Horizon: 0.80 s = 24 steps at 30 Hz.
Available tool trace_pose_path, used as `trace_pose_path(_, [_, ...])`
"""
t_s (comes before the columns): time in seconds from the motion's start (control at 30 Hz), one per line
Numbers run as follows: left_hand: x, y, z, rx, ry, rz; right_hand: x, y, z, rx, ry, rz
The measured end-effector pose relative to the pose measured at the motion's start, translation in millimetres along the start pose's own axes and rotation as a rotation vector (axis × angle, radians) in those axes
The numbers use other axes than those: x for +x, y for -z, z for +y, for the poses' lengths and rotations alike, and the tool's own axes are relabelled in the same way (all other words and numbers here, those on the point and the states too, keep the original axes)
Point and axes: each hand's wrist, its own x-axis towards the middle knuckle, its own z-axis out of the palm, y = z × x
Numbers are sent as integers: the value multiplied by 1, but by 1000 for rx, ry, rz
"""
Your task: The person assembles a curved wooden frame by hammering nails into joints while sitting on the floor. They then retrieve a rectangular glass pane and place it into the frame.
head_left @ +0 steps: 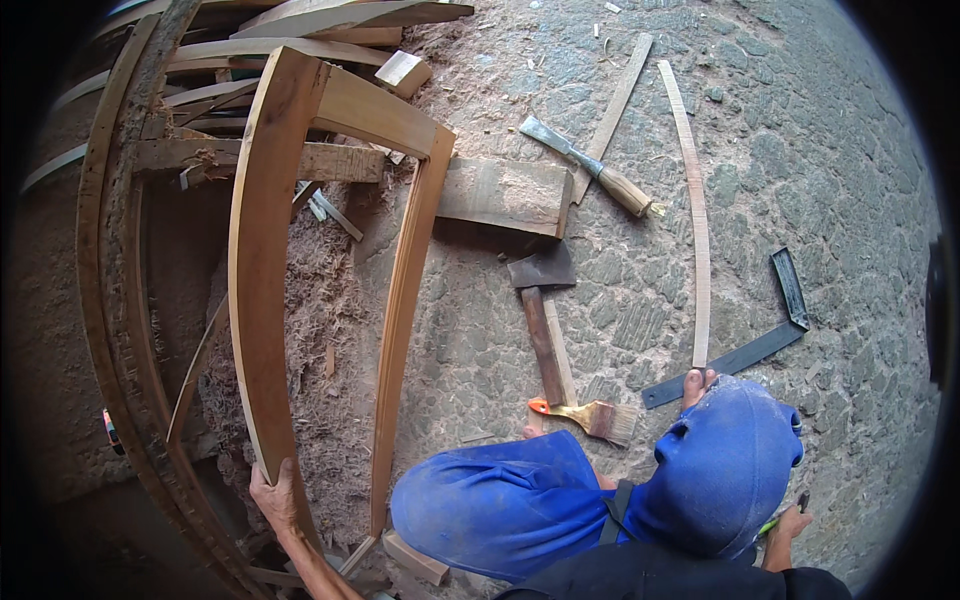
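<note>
At the lower left, my left hand [277, 495] is closed around the lower part of a wide upright board. That board belongs to a light-brown wooden frame [265, 250], which stands tilted, with a short top rail and a narrower grooved side. My right hand [790, 525] is low on the right beside my blue-clad knee. Its fingers are curled on a slim green tool with a dark end [768, 526], whose kind I cannot make out. Between the hands, a paintbrush [605, 420] with an orange-tipped handle lies near my knees.
Ahead on the rough stone floor lie a hatchet [543, 268], a wooden block [508, 195], a wood-handled chisel [622, 190], a long thin strip [692, 210] and a dark metal square [735, 362]. Stacked curved timber [340, 20] and wood shavings [325, 290] fill the left.
</note>
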Motion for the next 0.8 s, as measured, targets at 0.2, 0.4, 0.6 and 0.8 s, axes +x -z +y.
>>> trace_pose_path(0.2, [-103,-42,45,253,-233,-450,-25,63,-165,521,210,-145])
trace_pose_path(0.4, [-193,-146,12,22,-136,-301,-44,98,-376,959,621,-317])
trace_pose_path(0.6, [-226,-225,-7,-35,-207,-246,-113,128,-485,827,1066,-400])
trace_pose_path(0.8, [-229,-248,-1,-37,-262,-249,-144,106,-486,685,1308,-397])
